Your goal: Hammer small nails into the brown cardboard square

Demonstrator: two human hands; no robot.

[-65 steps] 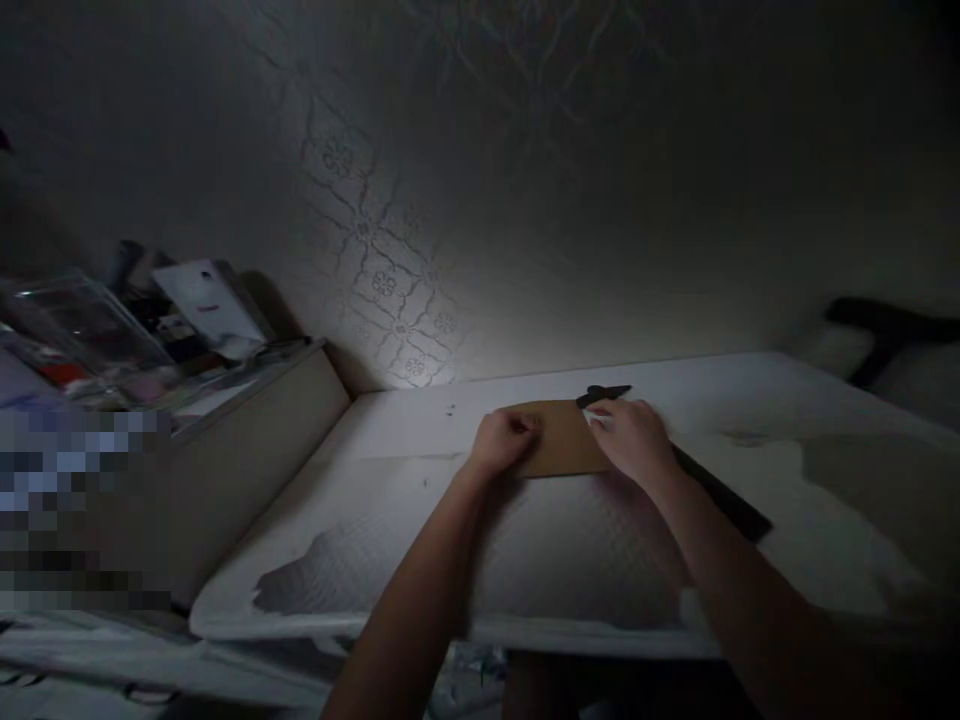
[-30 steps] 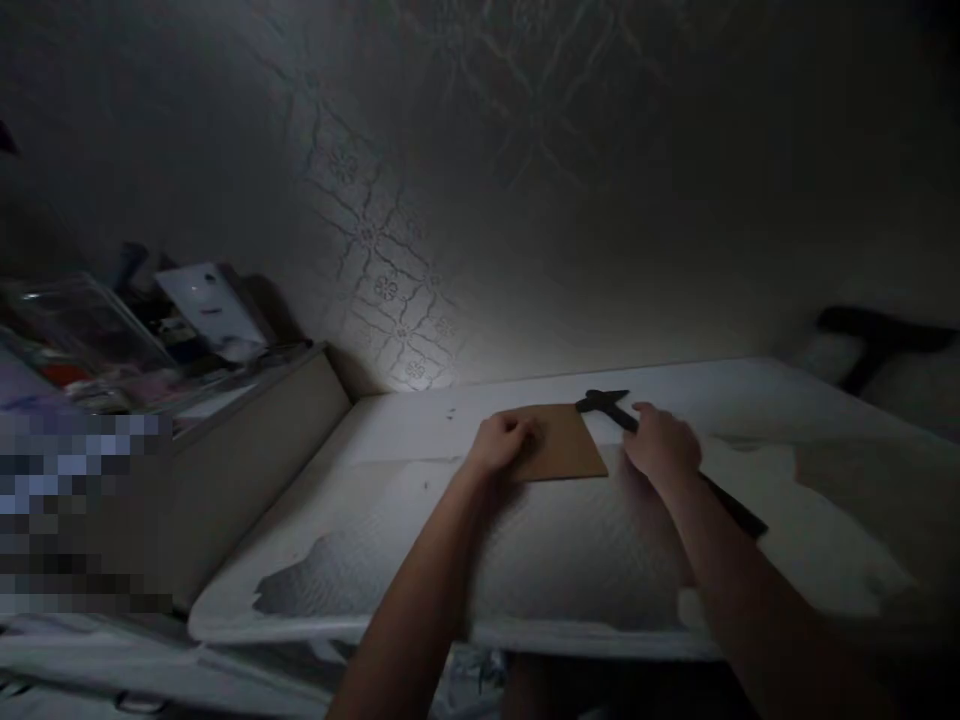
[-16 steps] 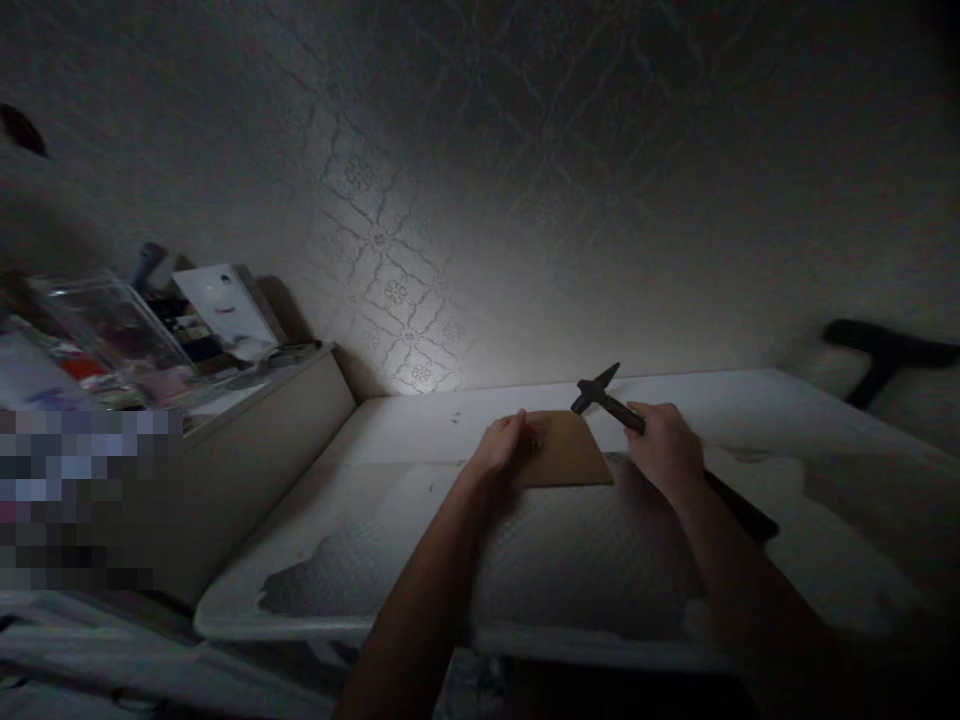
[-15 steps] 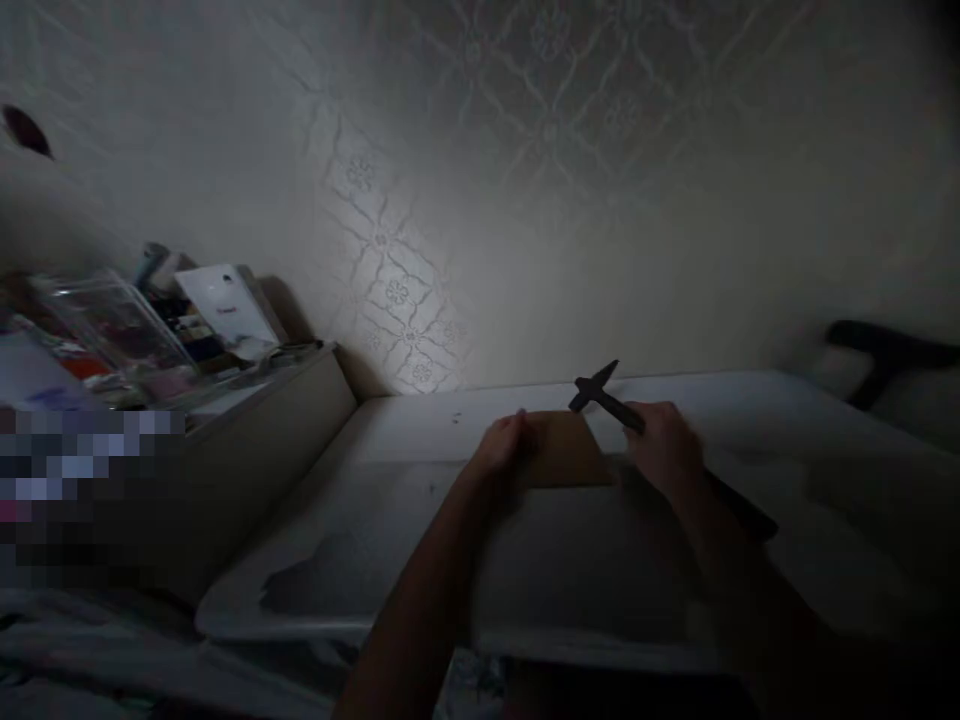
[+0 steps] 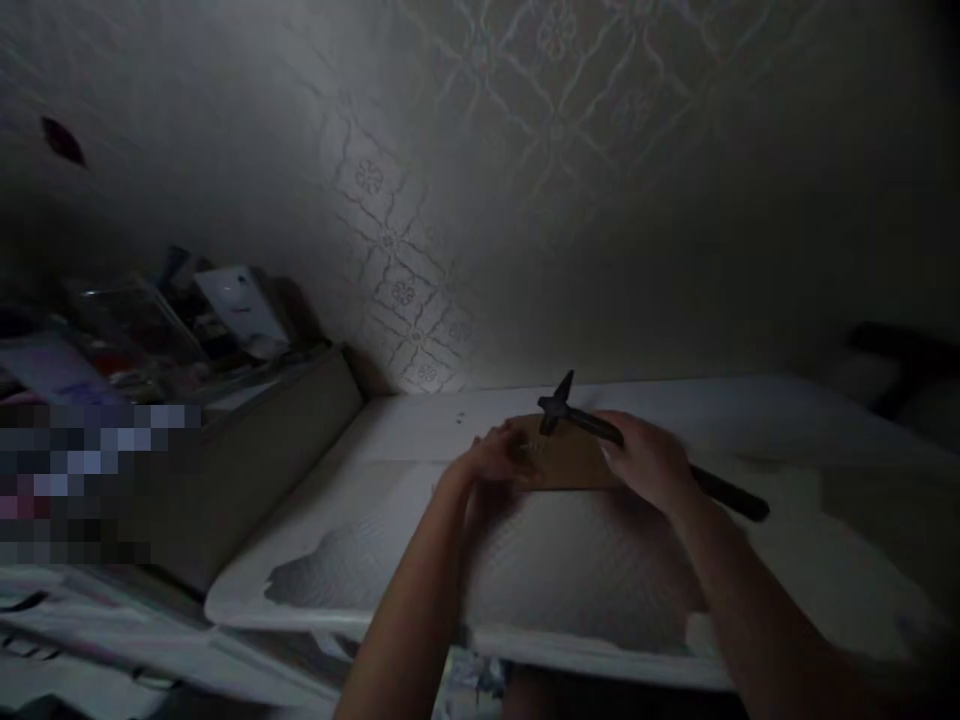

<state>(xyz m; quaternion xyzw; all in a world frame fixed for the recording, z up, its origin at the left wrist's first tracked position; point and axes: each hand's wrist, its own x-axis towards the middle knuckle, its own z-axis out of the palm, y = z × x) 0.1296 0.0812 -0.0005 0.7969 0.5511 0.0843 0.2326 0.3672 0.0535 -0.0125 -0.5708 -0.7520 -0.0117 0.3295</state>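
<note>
My right hand (image 5: 649,455) is wrapped round the dark handle of a hammer (image 5: 592,424), whose pointed head hangs over a flat brown board (image 5: 577,458). The handle's end sticks out behind the hand to the right. At the board's left side, my left hand (image 5: 491,455) has its fingers curled over the edge. Small pale marks or bits (image 5: 534,447) show on the board beside those fingertips; they are too small and dim to name. Under the board lies a grey textured sheet (image 5: 555,560) on the white table (image 5: 405,425).
To the left, a cabinet (image 5: 277,425) carries a clear plastic box (image 5: 139,320), a white box (image 5: 244,305) and other clutter. A patterned wall (image 5: 405,240) rises behind the table. Some dark object (image 5: 900,350) stands at the far right. The light is dim.
The hammer head has moved left, from beyond the board's right corner to over the board. My left hand's fingers have shifted and spread along the board's left side.
</note>
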